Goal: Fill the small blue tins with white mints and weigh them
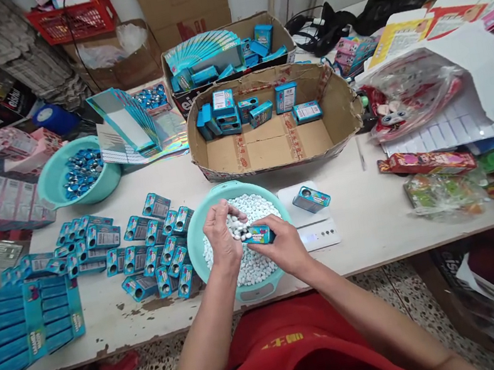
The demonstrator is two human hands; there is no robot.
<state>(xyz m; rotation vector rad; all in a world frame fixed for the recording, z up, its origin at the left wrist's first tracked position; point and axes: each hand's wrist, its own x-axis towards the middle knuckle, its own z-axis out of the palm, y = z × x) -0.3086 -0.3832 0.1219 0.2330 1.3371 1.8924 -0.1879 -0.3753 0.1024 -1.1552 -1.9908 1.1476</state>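
The left hand (223, 240) is curling, cupped, around a few white pieces (237, 227) above the turquoise bowl (256, 290). The right hand (289, 246) is gripping a small blue box (260, 234) between thumb and fingers, and is holding it over the same bowl, with one end facing the left hand. The pieces are showing right beside that end; owing to the overlapping fingers, I cannot tell whether any are entering the box. More white pieces are filling much of the bowl below.

Just right of the bowl, a white scale (299, 219) is sitting on the table (359, 222), and a single blue carton (311, 199) is resting on it. To the bowl's left, a group of blue cartons (151, 260) is standing close together, several showing round openings. Beyond the bowl, an open cardboard tray (264, 147) is containing further cartons, mostly along its far side. At the left rear, a second turquoise bowl (48, 182) is holding shiny blue pieces (82, 170). Large stacked blue packs (16, 315) are occupying the table's left end.
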